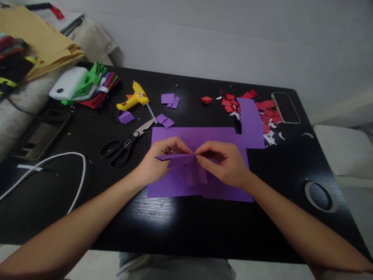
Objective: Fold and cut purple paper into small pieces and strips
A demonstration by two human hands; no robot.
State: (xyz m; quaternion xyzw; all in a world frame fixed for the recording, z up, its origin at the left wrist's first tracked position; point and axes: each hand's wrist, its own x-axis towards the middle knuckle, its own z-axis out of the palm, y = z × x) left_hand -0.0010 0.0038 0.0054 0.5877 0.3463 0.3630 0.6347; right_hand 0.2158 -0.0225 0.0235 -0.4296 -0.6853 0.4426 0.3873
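Note:
Both hands meet above a large purple paper sheet (204, 136) lying on the black table (180, 225). My left hand (159, 161) pinches the left part of a small folded purple paper piece (176, 157). My right hand (225, 163) pinches the same piece at its right end, fingers pressed together. The piece is held just above the sheet, its fold line running left to right. Two more small purple pieces (196, 175) lie on the sheet under my hands.
Black-handled scissors (125, 146) lie left of the sheet, with a yellow glue gun (134, 99) behind them. Small purple squares (170, 100) and red paper scraps (262, 109) are scattered at the back. A phone (285, 107) lies back right; a white cable (58, 167) loops at left.

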